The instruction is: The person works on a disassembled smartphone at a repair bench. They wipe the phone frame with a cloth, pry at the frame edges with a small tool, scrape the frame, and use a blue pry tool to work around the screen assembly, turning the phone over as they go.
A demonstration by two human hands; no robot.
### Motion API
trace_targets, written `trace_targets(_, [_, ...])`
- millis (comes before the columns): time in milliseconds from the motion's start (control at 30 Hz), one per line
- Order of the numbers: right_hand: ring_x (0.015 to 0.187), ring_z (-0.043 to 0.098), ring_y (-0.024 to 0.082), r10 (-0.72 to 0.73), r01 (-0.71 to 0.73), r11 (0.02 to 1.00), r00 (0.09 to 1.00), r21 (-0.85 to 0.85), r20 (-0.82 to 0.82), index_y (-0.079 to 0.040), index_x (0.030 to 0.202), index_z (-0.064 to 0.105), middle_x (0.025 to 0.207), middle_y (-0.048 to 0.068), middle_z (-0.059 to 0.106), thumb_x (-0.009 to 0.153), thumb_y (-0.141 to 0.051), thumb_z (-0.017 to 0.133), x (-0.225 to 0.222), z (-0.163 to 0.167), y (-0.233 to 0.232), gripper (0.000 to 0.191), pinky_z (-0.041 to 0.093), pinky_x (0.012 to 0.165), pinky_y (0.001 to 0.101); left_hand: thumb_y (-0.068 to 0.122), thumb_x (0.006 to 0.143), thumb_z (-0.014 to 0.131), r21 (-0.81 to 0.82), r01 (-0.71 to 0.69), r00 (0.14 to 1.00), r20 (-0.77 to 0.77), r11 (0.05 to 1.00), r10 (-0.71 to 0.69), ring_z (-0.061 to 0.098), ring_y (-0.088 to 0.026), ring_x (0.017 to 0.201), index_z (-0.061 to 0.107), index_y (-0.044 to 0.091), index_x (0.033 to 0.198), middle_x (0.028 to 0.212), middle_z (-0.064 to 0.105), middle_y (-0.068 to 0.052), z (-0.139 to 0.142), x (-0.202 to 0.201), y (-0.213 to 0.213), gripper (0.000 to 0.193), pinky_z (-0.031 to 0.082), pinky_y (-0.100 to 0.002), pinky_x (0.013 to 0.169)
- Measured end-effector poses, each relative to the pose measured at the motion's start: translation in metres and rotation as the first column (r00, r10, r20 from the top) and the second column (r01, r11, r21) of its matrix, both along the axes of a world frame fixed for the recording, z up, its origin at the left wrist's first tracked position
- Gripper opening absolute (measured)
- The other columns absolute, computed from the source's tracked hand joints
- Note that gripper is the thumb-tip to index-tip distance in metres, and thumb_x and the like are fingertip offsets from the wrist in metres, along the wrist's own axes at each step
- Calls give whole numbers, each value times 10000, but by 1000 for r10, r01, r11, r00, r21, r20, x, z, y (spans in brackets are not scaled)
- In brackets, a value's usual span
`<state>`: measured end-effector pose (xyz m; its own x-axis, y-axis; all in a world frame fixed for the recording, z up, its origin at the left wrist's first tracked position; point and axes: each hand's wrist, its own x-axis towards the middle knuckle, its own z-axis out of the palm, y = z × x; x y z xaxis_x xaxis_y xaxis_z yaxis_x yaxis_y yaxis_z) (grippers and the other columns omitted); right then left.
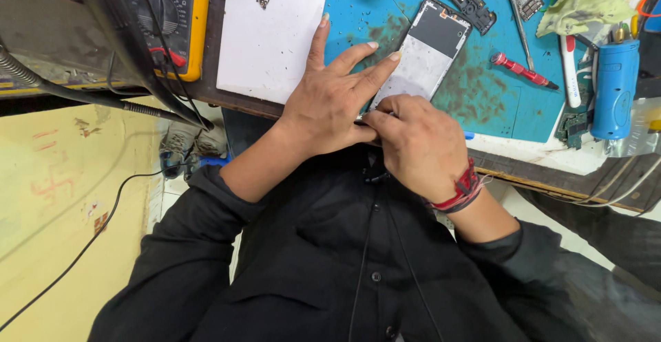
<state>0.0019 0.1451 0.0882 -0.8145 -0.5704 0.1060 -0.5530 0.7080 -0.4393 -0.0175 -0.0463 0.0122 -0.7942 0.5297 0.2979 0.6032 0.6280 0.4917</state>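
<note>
Opened phone (428, 56) lies back-up on the blue mat (482, 101), near edge of the bench, tilted so its far end points right. Inside shows a grey plate near, black section far.

Left hand (329, 104) rests flat across the phone's near left side, fingers (358, 51) spread apart, index and middle lying on the grey plate, one finger stretched out over the white sheet (272, 36) to the left. Thumb tucked toward the phone's near end.

Right hand (418, 142) is at the phone's near end, fingers curled together and pinched down at that edge, touching the left thumb. Cannot tell if anything small is held in the pinch; fingertips hidden. Red and black band (463, 190) on the right wrist.

Around: red-handled screwdriver (523, 71) on the mat just right of the phone, not touching. Black phone part (470, 5) far of it, next to the phone's far corner. Metal tweezers (520, 22) further right. Blue cylinder (614, 89) standing far right, green cloth (582, 5) beyond it. Yellow meter (180, 18) far left, black cables (148, 80) running across it. Person wears a black shirt (330, 259).
</note>
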Motion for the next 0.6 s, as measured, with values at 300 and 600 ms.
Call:
trace_targets(300, [863, 680, 302, -260, 260, 955, 965, -142, 21, -76, 1062, 735, 1014, 93, 692, 937, -39, 741, 0, -3, 4, 130, 527, 728, 407, 567, 825, 846, 46, -11, 1000, 11, 999, 10, 482, -261, 1408, 373, 65, 1598, 1247, 728, -70, 2, 0, 0, 1036, 16, -629, 1268])
trace_targets(600, [1024, 643, 329, -169, 183, 980, 974, 82, -152, -62, 1138, 721, 1108, 113, 679, 827, -28, 696, 6, -3, -7, 313, 537, 849, 440, 514, 782, 864, 40, -23, 1000, 19, 999, 23, 485, -257, 1404, 353, 57, 1605, 1226, 730, -43, 2, -1, 3, 1071, 27, -632, 1277])
